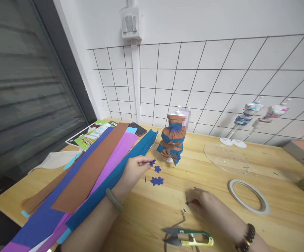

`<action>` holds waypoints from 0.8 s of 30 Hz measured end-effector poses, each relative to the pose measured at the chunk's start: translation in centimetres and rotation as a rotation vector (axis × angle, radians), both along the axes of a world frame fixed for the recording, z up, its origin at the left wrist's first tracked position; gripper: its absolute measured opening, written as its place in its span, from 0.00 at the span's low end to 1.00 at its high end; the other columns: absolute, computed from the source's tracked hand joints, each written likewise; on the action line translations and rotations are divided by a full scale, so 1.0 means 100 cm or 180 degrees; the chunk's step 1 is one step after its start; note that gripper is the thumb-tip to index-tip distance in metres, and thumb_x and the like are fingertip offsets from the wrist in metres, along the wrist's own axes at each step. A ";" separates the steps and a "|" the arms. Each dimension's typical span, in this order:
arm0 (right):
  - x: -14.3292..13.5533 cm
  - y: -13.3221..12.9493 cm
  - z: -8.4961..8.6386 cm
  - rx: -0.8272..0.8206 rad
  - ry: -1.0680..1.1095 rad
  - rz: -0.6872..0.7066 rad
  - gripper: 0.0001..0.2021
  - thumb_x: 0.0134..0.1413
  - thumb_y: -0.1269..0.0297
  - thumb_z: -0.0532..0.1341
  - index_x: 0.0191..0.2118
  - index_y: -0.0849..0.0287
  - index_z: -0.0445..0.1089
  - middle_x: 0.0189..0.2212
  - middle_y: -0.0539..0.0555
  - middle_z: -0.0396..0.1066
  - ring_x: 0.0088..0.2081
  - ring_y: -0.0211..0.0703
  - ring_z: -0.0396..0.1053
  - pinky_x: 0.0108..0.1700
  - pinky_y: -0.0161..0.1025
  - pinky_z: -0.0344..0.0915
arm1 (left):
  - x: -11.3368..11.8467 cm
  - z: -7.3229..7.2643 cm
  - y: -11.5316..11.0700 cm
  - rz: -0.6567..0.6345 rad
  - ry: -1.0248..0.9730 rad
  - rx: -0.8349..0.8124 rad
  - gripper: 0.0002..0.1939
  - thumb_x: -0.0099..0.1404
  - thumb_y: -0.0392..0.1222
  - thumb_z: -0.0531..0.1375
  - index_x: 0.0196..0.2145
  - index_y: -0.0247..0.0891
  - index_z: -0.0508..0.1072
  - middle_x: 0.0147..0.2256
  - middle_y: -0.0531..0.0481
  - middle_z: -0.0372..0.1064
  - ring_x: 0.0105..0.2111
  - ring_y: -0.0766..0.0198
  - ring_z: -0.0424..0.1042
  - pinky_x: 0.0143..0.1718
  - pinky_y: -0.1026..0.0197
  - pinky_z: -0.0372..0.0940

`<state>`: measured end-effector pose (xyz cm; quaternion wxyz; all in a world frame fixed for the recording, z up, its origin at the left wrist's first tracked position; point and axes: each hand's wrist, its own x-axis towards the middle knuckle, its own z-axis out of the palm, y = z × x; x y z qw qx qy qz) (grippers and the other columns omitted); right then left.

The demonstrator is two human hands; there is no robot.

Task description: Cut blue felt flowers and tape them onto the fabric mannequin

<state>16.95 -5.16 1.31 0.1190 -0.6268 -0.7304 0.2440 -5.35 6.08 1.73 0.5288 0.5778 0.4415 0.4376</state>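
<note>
Between its thumb and index finger, my left hand (138,169) pinches a small dark blue paper flower (152,162). Just right of it and below it, more blue paper flowers (157,181) lie on the wooden table (173,190). My right hand (199,201), somewhat blurred, is low over the table with its fingers together; a tiny dark blue scrap (187,203) shows at the fingertips. Thread snips (188,238) with a green and yellow handle lie in front of it. Behind my left hand stands a small figure (174,136) dressed in brown and blue crepe paper.
Long crepe paper strips (94,171) cover the left side, with a phone (138,129) and printed packets behind. A roll of white tape (248,196), a clear round plate (225,158) and two small figures on stands (242,120) are on the right. A grey box (303,154) sits at the right edge.
</note>
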 end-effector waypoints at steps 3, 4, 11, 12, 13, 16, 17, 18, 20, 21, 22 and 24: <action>0.000 0.000 -0.001 0.0036 -0.0093 0.0135 0.11 0.53 0.71 0.47 0.22 0.57 0.58 0.25 0.50 0.68 0.28 0.39 0.65 0.31 0.34 0.57 | 0.002 -0.004 -0.002 -0.0091 0.0082 0.0053 0.09 0.49 0.32 0.59 0.31 0.32 0.75 0.34 0.44 0.74 0.35 0.61 0.73 0.38 0.62 0.67; 0.000 0.000 -0.001 0.0034 -0.0126 0.0141 0.11 0.54 0.70 0.47 0.23 0.56 0.58 0.26 0.51 0.68 0.28 0.39 0.65 0.31 0.34 0.57 | 0.003 -0.006 -0.003 -0.0163 0.0119 0.0044 0.09 0.49 0.32 0.59 0.31 0.32 0.75 0.34 0.44 0.74 0.35 0.61 0.73 0.38 0.62 0.67; 0.000 -0.005 0.003 -0.0047 -0.0031 0.0247 0.10 0.54 0.69 0.48 0.24 0.57 0.60 0.25 0.50 0.67 0.28 0.38 0.65 0.30 0.34 0.57 | 0.006 -0.007 -0.004 -0.0273 0.0109 -0.0103 0.10 0.50 0.31 0.59 0.33 0.32 0.75 0.35 0.45 0.74 0.36 0.61 0.73 0.40 0.62 0.67; 0.000 -0.005 0.003 -0.0074 0.0022 0.0282 0.10 0.54 0.69 0.48 0.24 0.57 0.60 0.24 0.49 0.67 0.28 0.38 0.65 0.30 0.33 0.57 | 0.005 -0.005 -0.003 -0.0229 0.0112 -0.0113 0.10 0.50 0.31 0.60 0.33 0.32 0.75 0.35 0.44 0.74 0.37 0.61 0.73 0.41 0.61 0.67; -0.001 -0.005 0.003 -0.0108 0.0076 0.0328 0.09 0.53 0.70 0.49 0.25 0.57 0.61 0.25 0.49 0.68 0.28 0.38 0.65 0.30 0.33 0.57 | 0.005 -0.004 -0.003 -0.0206 0.0117 -0.0115 0.10 0.50 0.31 0.60 0.32 0.32 0.75 0.35 0.44 0.74 0.37 0.60 0.73 0.41 0.61 0.67; -0.003 -0.005 0.000 -0.0126 0.0119 0.0414 0.08 0.52 0.71 0.50 0.25 0.57 0.61 0.25 0.49 0.68 0.28 0.37 0.65 0.31 0.33 0.58 | 0.003 0.000 -0.003 -0.0192 0.0148 -0.0107 0.09 0.50 0.31 0.60 0.32 0.32 0.75 0.35 0.44 0.74 0.37 0.60 0.73 0.41 0.61 0.67; -0.004 -0.004 -0.001 -0.0106 0.0079 0.0419 0.08 0.52 0.71 0.50 0.24 0.57 0.61 0.25 0.49 0.68 0.28 0.37 0.65 0.32 0.33 0.58 | 0.003 0.001 -0.003 -0.0186 0.0163 -0.0102 0.09 0.50 0.30 0.59 0.32 0.32 0.75 0.35 0.44 0.74 0.37 0.60 0.73 0.41 0.61 0.67; -0.006 -0.004 -0.002 -0.0081 0.0021 0.0423 0.09 0.51 0.72 0.50 0.23 0.57 0.60 0.25 0.50 0.68 0.28 0.37 0.65 0.32 0.33 0.57 | 0.003 0.001 -0.003 -0.0173 0.0168 -0.0091 0.09 0.50 0.31 0.59 0.32 0.32 0.75 0.35 0.44 0.74 0.37 0.60 0.73 0.41 0.61 0.67; -0.010 -0.005 -0.003 -0.0034 -0.0101 0.0447 0.10 0.51 0.73 0.50 0.22 0.57 0.60 0.25 0.50 0.68 0.28 0.37 0.65 0.31 0.33 0.57 | 0.001 0.001 -0.002 -0.0158 0.0147 -0.0046 0.09 0.50 0.31 0.60 0.32 0.32 0.75 0.35 0.44 0.74 0.37 0.60 0.73 0.42 0.61 0.67; -0.012 -0.005 -0.004 -0.0027 -0.0158 0.0470 0.10 0.50 0.73 0.49 0.22 0.58 0.60 0.25 0.50 0.68 0.27 0.37 0.65 0.31 0.33 0.57 | 0.000 0.001 -0.001 -0.0154 0.0130 -0.0021 0.09 0.50 0.32 0.60 0.32 0.33 0.75 0.35 0.44 0.74 0.37 0.60 0.73 0.42 0.61 0.67; -0.014 -0.005 -0.003 -0.0028 -0.0211 0.0489 0.10 0.49 0.74 0.49 0.22 0.58 0.60 0.25 0.51 0.68 0.27 0.37 0.64 0.31 0.33 0.57 | 0.000 0.000 0.000 -0.0146 0.0113 0.0002 0.10 0.50 0.33 0.61 0.32 0.33 0.75 0.35 0.44 0.74 0.37 0.60 0.73 0.42 0.60 0.67; -0.016 -0.005 -0.002 -0.0051 -0.0261 0.0536 0.10 0.48 0.75 0.49 0.21 0.58 0.60 0.24 0.51 0.68 0.26 0.37 0.64 0.31 0.33 0.57 | -0.002 -0.002 0.002 -0.0135 0.0111 0.0011 0.10 0.50 0.34 0.61 0.33 0.33 0.75 0.35 0.44 0.74 0.37 0.59 0.73 0.42 0.60 0.66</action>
